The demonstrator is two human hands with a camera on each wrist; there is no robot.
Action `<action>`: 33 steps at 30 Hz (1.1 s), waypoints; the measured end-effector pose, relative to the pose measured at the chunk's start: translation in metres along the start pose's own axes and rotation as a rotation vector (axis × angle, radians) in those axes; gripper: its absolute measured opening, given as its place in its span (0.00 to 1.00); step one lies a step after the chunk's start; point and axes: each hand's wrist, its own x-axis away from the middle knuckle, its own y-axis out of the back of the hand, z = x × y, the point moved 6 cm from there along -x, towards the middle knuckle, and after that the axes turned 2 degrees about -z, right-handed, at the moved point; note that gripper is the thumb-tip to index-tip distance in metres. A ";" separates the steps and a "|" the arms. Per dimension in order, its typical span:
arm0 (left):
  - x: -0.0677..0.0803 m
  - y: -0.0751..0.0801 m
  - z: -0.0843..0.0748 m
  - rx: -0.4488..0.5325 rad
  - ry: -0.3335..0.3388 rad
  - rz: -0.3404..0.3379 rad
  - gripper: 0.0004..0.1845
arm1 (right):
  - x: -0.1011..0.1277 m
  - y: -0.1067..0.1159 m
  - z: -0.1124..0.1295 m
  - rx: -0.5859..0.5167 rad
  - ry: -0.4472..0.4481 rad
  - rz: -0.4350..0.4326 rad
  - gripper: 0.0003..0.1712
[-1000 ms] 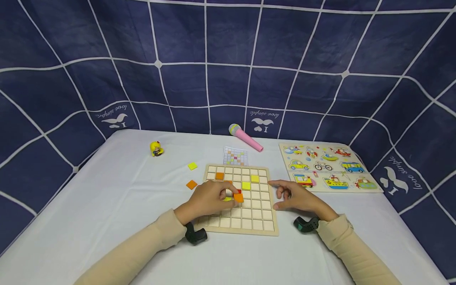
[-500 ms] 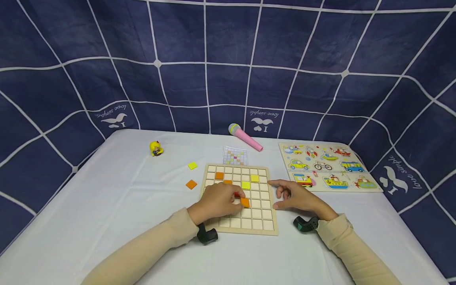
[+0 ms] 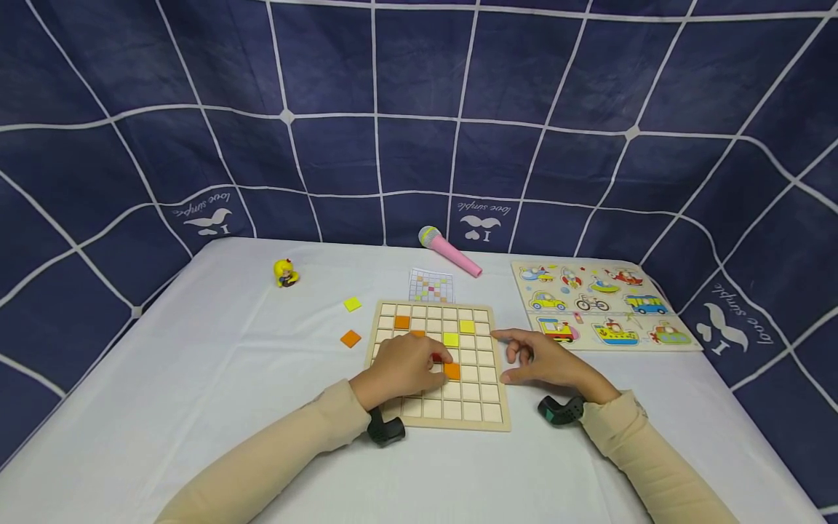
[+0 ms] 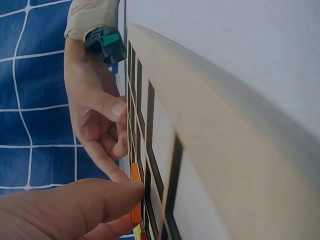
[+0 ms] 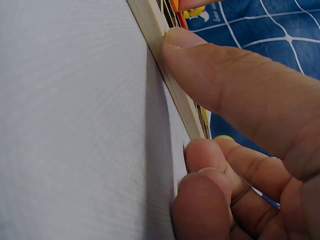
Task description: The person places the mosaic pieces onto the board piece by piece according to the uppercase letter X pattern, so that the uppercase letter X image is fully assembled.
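Note:
A pale wooden grid board point(image 3: 484, 411) lies on the table. Over its middle, my left hand point(image 3: 401, 367) pinches an orange square tile point(image 3: 452, 371) between thumb and finger. In the left wrist view that tile point(image 4: 135, 200) stands close over the grid cells. Other tiles sit in the board: an orange tile point(image 3: 402, 322), a yellow tile point(image 3: 451, 339) and another yellow tile point(image 3: 467, 327). A red tile shows partly behind my left fingers. My right hand point(image 3: 546, 358) rests at the board's right side, thumb and index fingertips at its edge point(image 5: 175, 95), other fingers loosely curled.
Left of the board lie a loose yellow tile point(image 3: 352, 304) and an orange one point(image 3: 350, 338). Behind it are a printed pattern card point(image 3: 431, 286) and a pink toy microphone point(image 3: 452, 255). A vehicle puzzle point(image 3: 602, 306) lies at right, a yellow-haired figurine point(image 3: 285, 273) at back left.
My left hand has moved right and slightly nearer with the orange tile, lowering it to a cell right of and below the red tile. My right hand has stayed at the board's edge.

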 end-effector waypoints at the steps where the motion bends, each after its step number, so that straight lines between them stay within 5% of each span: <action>1: 0.000 0.000 0.000 0.001 0.000 -0.001 0.12 | 0.000 0.000 0.000 -0.001 -0.004 0.000 0.45; 20: 0.010 0.011 0.010 0.074 -0.011 0.043 0.19 | 0.000 0.001 0.003 0.002 0.010 -0.007 0.45; 33: 0.009 0.049 0.061 0.317 -0.043 -0.014 0.19 | 0.001 0.001 0.002 0.011 0.014 -0.008 0.45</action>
